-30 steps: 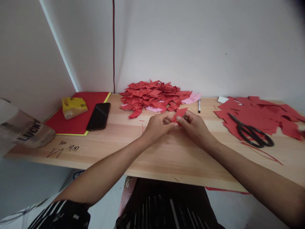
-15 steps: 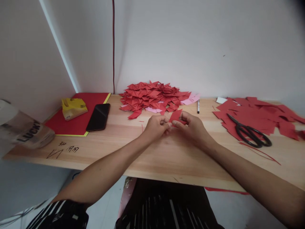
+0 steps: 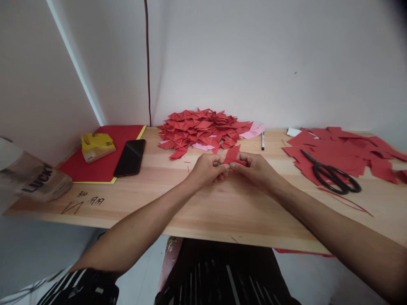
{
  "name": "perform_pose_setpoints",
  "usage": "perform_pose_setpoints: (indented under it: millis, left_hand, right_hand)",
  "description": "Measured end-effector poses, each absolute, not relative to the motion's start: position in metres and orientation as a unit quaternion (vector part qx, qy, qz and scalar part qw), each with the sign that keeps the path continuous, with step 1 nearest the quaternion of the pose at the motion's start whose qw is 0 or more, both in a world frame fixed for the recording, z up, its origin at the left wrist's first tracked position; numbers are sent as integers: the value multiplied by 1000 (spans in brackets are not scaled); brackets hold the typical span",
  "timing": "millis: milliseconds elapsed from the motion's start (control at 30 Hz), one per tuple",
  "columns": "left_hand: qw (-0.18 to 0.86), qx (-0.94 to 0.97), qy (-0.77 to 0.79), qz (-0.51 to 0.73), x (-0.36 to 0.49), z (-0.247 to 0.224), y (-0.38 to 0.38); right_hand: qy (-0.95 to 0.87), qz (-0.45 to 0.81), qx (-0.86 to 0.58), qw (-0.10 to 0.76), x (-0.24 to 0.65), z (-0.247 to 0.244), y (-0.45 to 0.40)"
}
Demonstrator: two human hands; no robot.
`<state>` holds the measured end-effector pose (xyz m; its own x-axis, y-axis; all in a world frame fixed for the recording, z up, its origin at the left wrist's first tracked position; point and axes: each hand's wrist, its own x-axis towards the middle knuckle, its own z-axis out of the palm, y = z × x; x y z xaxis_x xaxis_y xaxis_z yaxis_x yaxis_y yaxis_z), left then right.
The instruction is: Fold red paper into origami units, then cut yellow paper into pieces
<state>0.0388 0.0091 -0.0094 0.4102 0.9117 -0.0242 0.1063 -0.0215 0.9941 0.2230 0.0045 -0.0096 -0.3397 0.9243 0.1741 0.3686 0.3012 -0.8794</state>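
Observation:
A small piece of red paper with folded edges is pinched between both hands above the wooden table. My left hand is closed on its left corner, thumb and forefinger pressed together. On the right side, my right hand grips the lower edge, its thumb lying along the paper. Fingers cover part of the folds. Just behind the hands lies a heap of folded red paper pieces, with some pink paper under and beside it.
Black-handled scissors lie on flat red paper pieces at the right. A marker is near the wall. At the left are a phone, a yellow packet on red sheets, and a clear container.
The red paper has turned more upright between my fingers, and my right thumb and fingers have shifted lower on its edge. The camera view has moved slightly.

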Motion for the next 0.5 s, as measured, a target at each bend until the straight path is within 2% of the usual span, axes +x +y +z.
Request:
perform_pose_setpoints:
  millis: [267,433,500]
  left_hand:
    - [649,540,398,358,39,-4,6]
    - [650,532,398,369,38,-1,4]
    - [646,536,404,363,38,1,4]
  right_hand:
    - [-707,445,-442,327,226,0,5]
    - [-744,455,-398,285,228,13,3]
    - [-754,428,-402,296,229,12,4]
